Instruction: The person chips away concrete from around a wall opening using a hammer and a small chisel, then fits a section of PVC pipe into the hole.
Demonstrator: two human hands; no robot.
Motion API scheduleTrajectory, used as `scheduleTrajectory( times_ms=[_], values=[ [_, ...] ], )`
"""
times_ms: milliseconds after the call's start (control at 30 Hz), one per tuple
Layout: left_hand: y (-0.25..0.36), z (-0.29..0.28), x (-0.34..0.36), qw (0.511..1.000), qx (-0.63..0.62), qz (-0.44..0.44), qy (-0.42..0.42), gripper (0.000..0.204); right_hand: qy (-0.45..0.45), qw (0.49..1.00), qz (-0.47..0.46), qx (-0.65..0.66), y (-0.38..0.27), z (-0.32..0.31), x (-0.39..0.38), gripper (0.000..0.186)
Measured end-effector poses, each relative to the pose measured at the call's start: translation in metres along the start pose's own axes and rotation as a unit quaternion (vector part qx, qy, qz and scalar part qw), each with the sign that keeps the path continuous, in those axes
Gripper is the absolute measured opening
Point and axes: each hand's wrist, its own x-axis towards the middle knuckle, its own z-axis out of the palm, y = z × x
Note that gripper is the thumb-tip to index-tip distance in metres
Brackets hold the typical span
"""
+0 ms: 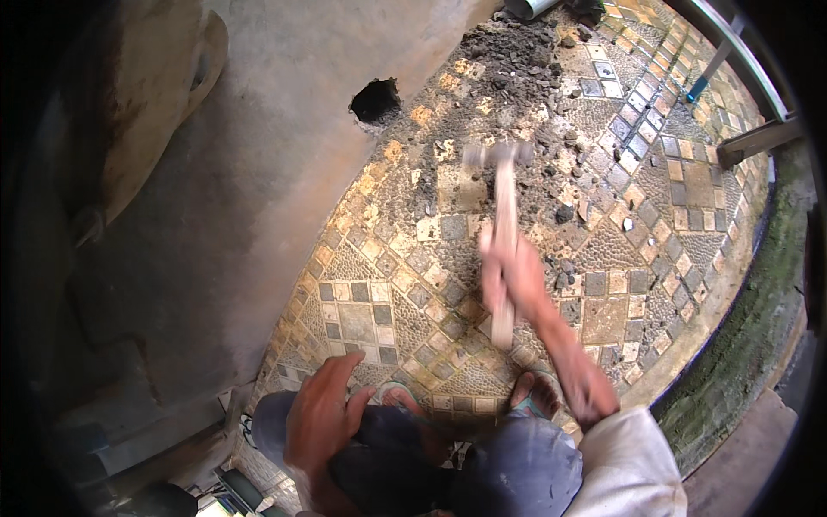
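Note:
My right hand (520, 274) is closed round the wooden handle of a hammer (506, 194). The hammer's head points away from me, above the patterned tile floor (357, 323), and is smeared by motion. Near my left knee is my left hand (323, 409), holding nothing, its thumb apart from its fingers. A ragged dark hole (376, 102) is broken through the foot of the grey wall (289, 129), ahead and left of the hammer. Broken dirt and rubble (512, 60) lie heaped past the hammer, with loose bits scattered around it.
A grey pipe end (527, 7) shows at the far edge. To the right stand metal rails (732, 34) and a mossy ledge (732, 370). A curved brown panel (142, 103) is at upper left. My sandalled feet (536, 392) are on the tiles.

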Motion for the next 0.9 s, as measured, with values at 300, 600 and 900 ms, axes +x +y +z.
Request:
scheduleTrajectory(
  times_ms=[300, 600, 900],
  values=[
    [0.0, 0.002, 0.009, 0.993, -0.021, 0.105, -0.047, 0.053, 0.023, 0.947, 0.215, 0.239, 0.066, 0.017, -0.062, 0.008],
    [-0.03, 0.005, 0.0, 0.959, -0.126, 0.226, 0.112, 0.028, 0.093, 0.979, -0.171, 0.063, -0.025, -0.049, 0.133, 0.041],
    [-0.028, -0.048, -0.046, 0.925, -0.228, 0.087, 0.293, 0.021, -0.17, 0.967, -0.121, -0.146, 0.075, 0.035, 0.001, 0.033]
  ],
)
